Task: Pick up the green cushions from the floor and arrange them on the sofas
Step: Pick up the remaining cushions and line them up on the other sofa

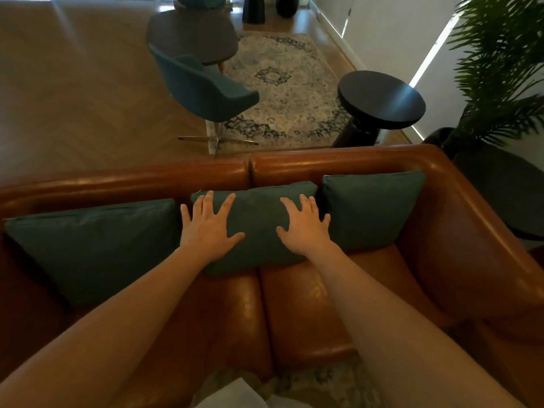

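Three green cushions lean against the backrest of a brown leather sofa (pixel 309 304). The middle cushion (pixel 256 228) has both of my hands flat on its face. My left hand (pixel 207 223) presses its left half with fingers spread. My right hand (pixel 304 223) presses its right half, fingers also straight and spread. A larger left cushion (pixel 94 245) stands beside my left hand. The right cushion (pixel 371 210) sits in the sofa's right corner, touching the middle one.
Behind the sofa stand a teal swivel chair (pixel 206 89), a dark oval table (pixel 191 36), a patterned rug (pixel 282 92) and a round black side table (pixel 381 98). A potted palm (pixel 500 69) rises at the right. Wooden floor spreads to the left.
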Available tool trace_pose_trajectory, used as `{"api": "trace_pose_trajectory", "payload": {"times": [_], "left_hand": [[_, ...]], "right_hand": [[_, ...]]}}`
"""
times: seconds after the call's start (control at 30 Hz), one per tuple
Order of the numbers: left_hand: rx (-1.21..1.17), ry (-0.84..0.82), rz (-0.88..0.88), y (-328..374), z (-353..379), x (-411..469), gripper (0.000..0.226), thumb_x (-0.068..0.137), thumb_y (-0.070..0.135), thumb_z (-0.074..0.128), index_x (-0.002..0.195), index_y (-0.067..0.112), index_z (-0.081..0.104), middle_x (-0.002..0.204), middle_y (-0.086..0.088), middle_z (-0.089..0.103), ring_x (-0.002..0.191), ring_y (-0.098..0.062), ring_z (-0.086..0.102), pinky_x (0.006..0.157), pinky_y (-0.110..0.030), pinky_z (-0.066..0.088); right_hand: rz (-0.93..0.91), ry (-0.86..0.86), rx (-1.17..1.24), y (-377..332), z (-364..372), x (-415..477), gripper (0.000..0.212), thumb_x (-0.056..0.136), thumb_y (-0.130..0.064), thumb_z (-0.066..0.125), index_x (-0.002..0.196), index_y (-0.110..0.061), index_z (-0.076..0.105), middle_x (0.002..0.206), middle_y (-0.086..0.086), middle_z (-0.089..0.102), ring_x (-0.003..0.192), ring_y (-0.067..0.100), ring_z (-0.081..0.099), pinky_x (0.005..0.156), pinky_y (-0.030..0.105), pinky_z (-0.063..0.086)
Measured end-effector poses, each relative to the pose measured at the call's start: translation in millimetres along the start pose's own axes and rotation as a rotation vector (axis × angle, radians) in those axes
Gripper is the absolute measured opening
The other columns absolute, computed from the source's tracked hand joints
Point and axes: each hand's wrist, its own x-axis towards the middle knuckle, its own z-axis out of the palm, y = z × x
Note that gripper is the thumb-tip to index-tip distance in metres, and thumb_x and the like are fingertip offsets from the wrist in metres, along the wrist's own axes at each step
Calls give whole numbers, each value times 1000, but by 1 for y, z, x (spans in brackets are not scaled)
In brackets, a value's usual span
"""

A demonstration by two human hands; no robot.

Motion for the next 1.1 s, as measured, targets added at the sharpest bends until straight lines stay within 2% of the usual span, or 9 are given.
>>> {"api": "trace_pose_trajectory", "payload": {"times": [0.37,0.53,0.67,0.83,0.93,1.0,1.1], "left_hand": [[-5,-126,-30,-27,32,78,101,93,79,48,166,42,-10,176,-11,-7,162,-38,-7,127,-67,4],[45,-167,-1,-36,62,120,103,92,80,49,164,45,-16,176,-7,-15,161,-35,-14,126,-68,0],[183,-174,95,-40,90,151,110,90,85,45,161,41,-27,176,-6,-14,162,-34,-13,126,-67,0],[122,-145,-235,-62,109,161,118,80,99,27,167,30,-13,176,-10,-7,162,-34,-11,124,-70,-1],[185,-86,-155,-56,116,160,118,76,102,26,165,38,-16,176,-10,-10,161,-39,-12,124,-71,0],[146,-118,-115,-53,120,163,116,74,103,29,162,47,-21,176,-7,-10,161,-38,-12,124,-73,3],[69,-150,-148,-57,127,168,115,73,102,37,160,52,-20,177,-4,-6,161,-36,-9,123,-74,11]], "right_hand": [[43,-127,9,5,18,93,82,109,-45,58,173,-42,6,181,9,-14,167,34,-14,129,69,6],[-24,-146,-61,12,39,158,79,108,-50,56,171,-49,7,180,7,-20,166,37,-17,128,72,6],[-128,-138,-192,15,69,208,79,107,-60,51,170,-53,2,179,6,-26,164,37,-25,126,76,0],[-212,-100,-254,31,104,234,83,105,-73,40,168,-54,-10,181,5,-16,166,35,-19,124,77,-8],[-266,8,-279,40,110,232,89,102,-79,39,170,-47,-7,182,7,-14,167,33,-17,125,78,-3],[-215,62,-269,46,107,233,97,94,-88,39,171,-46,-3,181,7,-13,166,36,-17,124,80,-3],[-25,5,-208,60,98,241,108,80,-103,35,169,-53,1,181,6,-13,165,37,-20,120,82,-5]]}}
